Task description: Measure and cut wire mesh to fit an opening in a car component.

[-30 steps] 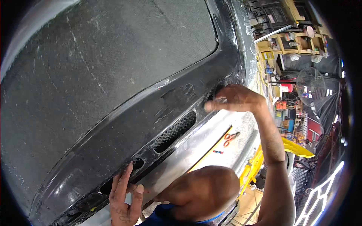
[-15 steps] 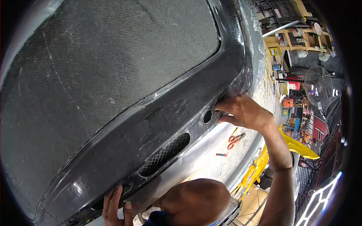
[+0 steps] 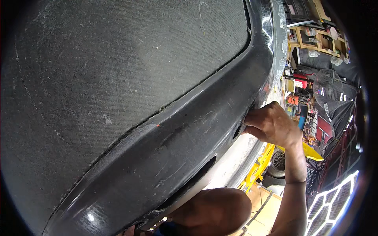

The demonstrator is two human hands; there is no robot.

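Note:
A glossy black car bumper [image 3: 189,126] with scuffs and a small red speck crosses the view diagonally. It borders a large dark textured panel [image 3: 118,70], scratched and dusty. My right hand [image 3: 273,124] is closed at the bumper's outer edge, thumb and fingers pinching beside a small dark hole [image 3: 237,131]; its fingertips are partly hidden. Farther down the same edge runs a long dark slot [image 3: 193,183]. Of my left hand [image 3: 136,231] only a sliver shows under the bumper at the lower edge, with its fingers hidden.
My bare knee [image 3: 216,208] is close below the bumper. Beyond my right arm are yellow parts [image 3: 258,167], a wheel [image 3: 278,162], a standing fan [image 3: 328,88], wooden shelving [image 3: 319,41] and a bright light frame [image 3: 334,204].
My view has shifted, so the bumper is seen more from above and its openings look narrower. My left hand has mostly slipped out of sight. My right hand remains at the bumper edge.

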